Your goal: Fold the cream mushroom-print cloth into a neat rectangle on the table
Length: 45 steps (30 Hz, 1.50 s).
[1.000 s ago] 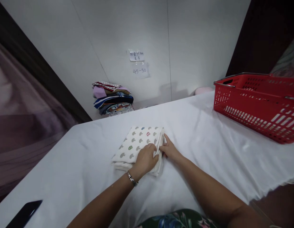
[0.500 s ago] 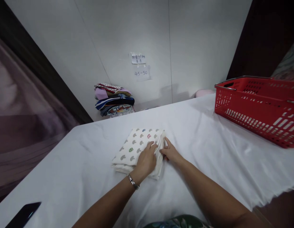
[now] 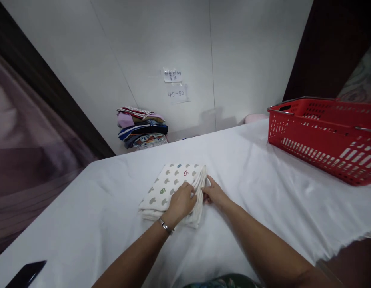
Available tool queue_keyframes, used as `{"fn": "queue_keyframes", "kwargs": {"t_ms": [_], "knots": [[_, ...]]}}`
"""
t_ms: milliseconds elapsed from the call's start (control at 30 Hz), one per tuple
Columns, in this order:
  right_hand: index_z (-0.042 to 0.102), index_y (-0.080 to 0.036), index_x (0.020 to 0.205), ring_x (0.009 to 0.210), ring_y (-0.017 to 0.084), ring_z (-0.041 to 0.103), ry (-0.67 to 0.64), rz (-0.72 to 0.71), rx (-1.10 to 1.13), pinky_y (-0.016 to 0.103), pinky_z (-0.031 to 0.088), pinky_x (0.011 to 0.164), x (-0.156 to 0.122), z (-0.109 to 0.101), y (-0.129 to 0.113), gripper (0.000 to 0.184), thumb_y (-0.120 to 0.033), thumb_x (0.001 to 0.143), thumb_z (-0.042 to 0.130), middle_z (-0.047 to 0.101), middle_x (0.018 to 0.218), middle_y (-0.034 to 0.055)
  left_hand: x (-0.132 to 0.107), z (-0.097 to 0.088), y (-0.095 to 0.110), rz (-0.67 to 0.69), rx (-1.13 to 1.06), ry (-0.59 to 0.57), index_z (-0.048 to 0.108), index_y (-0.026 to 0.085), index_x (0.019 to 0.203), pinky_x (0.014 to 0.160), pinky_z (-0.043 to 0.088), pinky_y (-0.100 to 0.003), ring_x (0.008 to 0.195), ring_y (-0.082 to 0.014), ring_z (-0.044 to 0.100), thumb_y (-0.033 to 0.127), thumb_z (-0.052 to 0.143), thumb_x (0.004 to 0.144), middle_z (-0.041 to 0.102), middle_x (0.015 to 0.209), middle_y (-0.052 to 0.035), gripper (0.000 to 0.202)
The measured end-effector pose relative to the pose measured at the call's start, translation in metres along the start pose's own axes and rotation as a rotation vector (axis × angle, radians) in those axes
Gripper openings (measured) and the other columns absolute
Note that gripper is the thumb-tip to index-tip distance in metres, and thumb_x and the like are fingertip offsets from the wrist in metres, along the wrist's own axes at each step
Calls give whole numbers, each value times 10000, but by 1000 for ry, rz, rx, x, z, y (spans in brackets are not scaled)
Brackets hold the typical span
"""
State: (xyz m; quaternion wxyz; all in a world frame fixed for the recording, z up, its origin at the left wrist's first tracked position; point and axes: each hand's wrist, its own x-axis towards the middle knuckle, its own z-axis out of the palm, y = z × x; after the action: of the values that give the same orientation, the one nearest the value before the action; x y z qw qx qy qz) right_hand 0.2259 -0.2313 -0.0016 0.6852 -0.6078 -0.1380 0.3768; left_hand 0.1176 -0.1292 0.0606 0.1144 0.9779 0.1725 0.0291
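A folded white cloth (image 3: 157, 196) with a grey mushroom print, plus a few blue, red and green mushrooms, lies flat in several layers on the white-covered table. My left hand (image 3: 183, 199) rests on its right part, the fingers curled and gripping the upper layers near the edge. On that same right edge, my right hand (image 3: 214, 193) pinches the stacked layers between thumb and fingers. Some fingertips of both hands are hidden in the folds. A metal bracelet (image 3: 166, 226) circles my left wrist.
To the right stands a red plastic basket (image 3: 317, 138) with metal handles. A pile of folded clothes (image 3: 142, 128) sits beyond the table's far edge, by the wall with paper labels (image 3: 175, 86). A dark phone-like object (image 3: 28, 274) lies at the near left, beside a pinkish curtain (image 3: 32, 160).
My left fingers have curled in more on the cloth's right edge. My right hand stays at that edge, its fingers tucked slightly further under. The whole view has shifted a little.
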Motion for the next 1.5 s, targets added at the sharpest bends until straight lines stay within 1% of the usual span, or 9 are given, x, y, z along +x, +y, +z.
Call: {"fn": "queue_keyframes", "kwargs": {"t_ms": [233, 367, 500, 733, 933, 1100, 1267, 1367, 1500], "knots": [[91, -197, 1431, 388, 109, 494, -1, -18, -23, 171, 386, 344, -3, 1, -2, 845, -186, 716, 541, 526, 503, -79, 2, 6, 3, 20, 11, 45, 519, 222, 972, 748, 402, -246, 957, -134, 534, 60, 439, 766, 511, 1135, -17, 274], [68, -166, 1438, 354, 95, 447, 2, -41, -9, 170, 367, 329, -4, 2, -2, 859, -165, 716, 533, 482, 472, -98, 4, 8, 7, 31, 71, 13, 557, 203, 871, 795, 415, -280, 999, -173, 521, 214, 457, 836, 512, 1122, -43, 107], [72, -166, 1443, 361, 98, 455, 3, -82, -26, 183, 375, 331, -2, 1, 0, 855, -155, 725, 538, 476, 489, -96, 7, 7, 10, 23, 111, -11, 603, 187, 809, 818, 424, -317, 1027, -218, 515, 334, 498, 831, 532, 1093, -70, 182], [68, -170, 1443, 335, 81, 433, -11, -106, -76, 178, 360, 324, 1, -1, 4, 829, -137, 748, 520, 488, 507, -96, 12, -3, 7, 17, 56, -85, 627, 187, 700, 831, 429, -316, 1017, -206, 538, 271, 444, 835, 575, 1085, -63, 242], [69, -156, 1446, 339, 83, 441, 17, -100, -103, 184, 358, 325, -1, 1, 2, 826, -134, 758, 524, 496, 519, -89, 16, -3, 11, -15, 103, -127, 647, 198, 704, 815, 446, -338, 1075, -246, 517, 232, 494, 738, 562, 1180, -65, 161], [71, -166, 1447, 330, 88, 448, 18, -106, -113, 189, 359, 327, 2, 1, 6, 820, -142, 764, 522, 512, 525, -83, 17, 4, 14, 10, 165, -74, 659, 171, 791, 820, 450, -354, 1063, -264, 516, 182, 472, 717, 575, 1142, -101, 201], [80, -193, 1446, 336, 86, 447, 18, -101, -133, 186, 359, 334, 3, 1, 6, 828, -153, 754, 534, 517, 537, -83, 16, 12, 14, 38, 178, -19, 667, 158, 832, 856, 434, -372, 1106, -289, 483, 217, 480, 738, 564, 1151, -119, 218], [77, -188, 1447, 341, 89, 450, 24, -103, -146, 192, 367, 338, 2, 1, 5, 839, -170, 753, 548, 517, 542, -80, 15, 9, 15, 11, 140, -25, 668, 150, 820, 892, 414, -362, 1122, -274, 474, 178, 470, 737, 569, 1144, -119, 216], [61, -195, 1446, 348, 96, 462, 18, -83, -136, 198, 384, 348, 3, 1, 6, 865, -155, 732, 548, 529, 542, -79, 13, 2, 16, -14, 38, -24, 667, 168, 813, 955, 375, -325, 1153, -226, 466, 160, 469, 745, 510, 1277, -76, 210]]}}
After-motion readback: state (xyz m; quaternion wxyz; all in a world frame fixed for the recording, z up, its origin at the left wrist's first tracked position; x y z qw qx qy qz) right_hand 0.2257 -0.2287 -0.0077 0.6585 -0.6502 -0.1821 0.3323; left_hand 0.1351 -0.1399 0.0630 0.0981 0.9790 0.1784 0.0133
